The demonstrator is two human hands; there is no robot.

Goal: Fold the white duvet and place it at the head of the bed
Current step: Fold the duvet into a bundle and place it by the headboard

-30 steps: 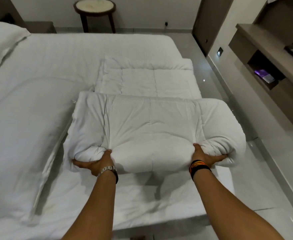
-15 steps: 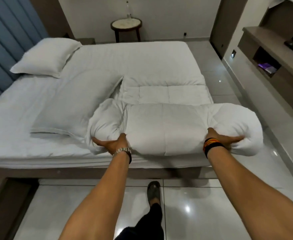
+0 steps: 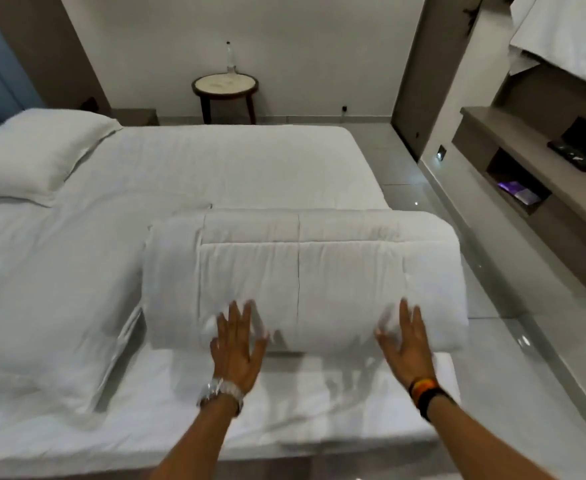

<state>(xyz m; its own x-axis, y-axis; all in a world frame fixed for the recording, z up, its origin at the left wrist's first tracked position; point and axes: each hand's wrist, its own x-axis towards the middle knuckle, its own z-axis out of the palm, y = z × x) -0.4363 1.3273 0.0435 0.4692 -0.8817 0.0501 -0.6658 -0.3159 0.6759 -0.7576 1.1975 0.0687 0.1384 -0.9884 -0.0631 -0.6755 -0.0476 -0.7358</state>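
The white duvet (image 3: 302, 278) lies folded into a thick rectangular bundle on the right part of the bed (image 3: 215, 168), near its foot edge. My left hand (image 3: 236, 344) is spread flat at the bundle's near left edge, fingers apart, holding nothing. Over at the near right edge my right hand (image 3: 406, 341) is spread the same way. Both hands are blurred by motion, and I cannot tell whether they touch the duvet. A white pillow (image 3: 35, 154) rests at the head of the bed, far left.
A second flat pillow (image 3: 49, 299) lies left of the duvet. A round side table (image 3: 225, 86) with a bottle (image 3: 230, 57) stands by the far wall. A wall shelf unit (image 3: 541, 188) lines the right side, with tiled floor (image 3: 492, 306) between it and the bed.
Both hands gripped the duvet's near fold and lifted it; now that fold lies over the rest in one bundle, and both hands are off it with fingers spread.
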